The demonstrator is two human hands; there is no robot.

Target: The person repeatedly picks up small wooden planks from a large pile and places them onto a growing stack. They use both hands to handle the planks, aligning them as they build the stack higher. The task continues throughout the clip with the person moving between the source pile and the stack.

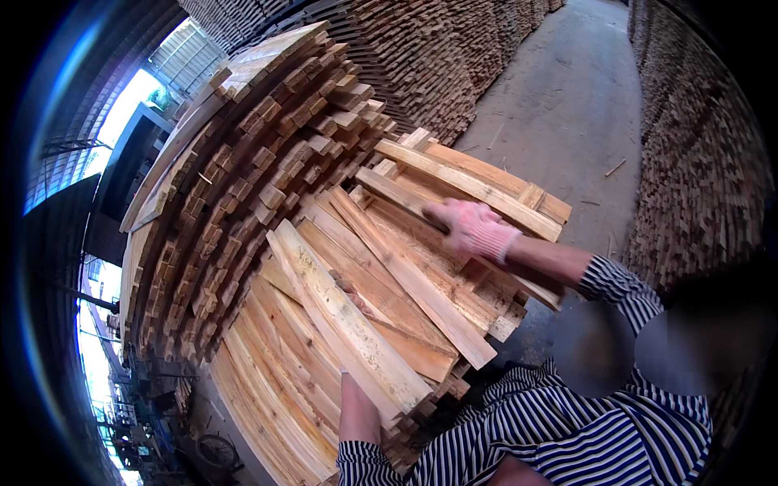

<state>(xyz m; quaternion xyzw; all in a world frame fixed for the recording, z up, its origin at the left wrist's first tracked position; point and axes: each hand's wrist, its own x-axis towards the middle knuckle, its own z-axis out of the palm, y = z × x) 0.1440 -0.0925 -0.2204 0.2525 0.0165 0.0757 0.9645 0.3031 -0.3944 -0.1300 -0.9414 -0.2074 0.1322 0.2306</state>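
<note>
My right hand (474,227), in a pink-and-white knitted glove, is closed around a narrow wooden plank (393,190) on the right of the stack. The hand is slightly blurred. From the lower edge, my left forearm (358,413) reaches under a wide, pale plank (348,316) with rough marks on its face. That plank lies slantwise over other boards and hides most of my left hand (355,300). What look like its fingers show along the plank's far edge. Between my hands, a long reddish plank (413,279) rests across the boards.
A tall stack of crossed timber (267,154) rises at the left. Long board piles (429,65) line the far side, with another pile (697,162) at the right. A concrete aisle (559,97) runs between them. A wheel (217,449) stands at lower left.
</note>
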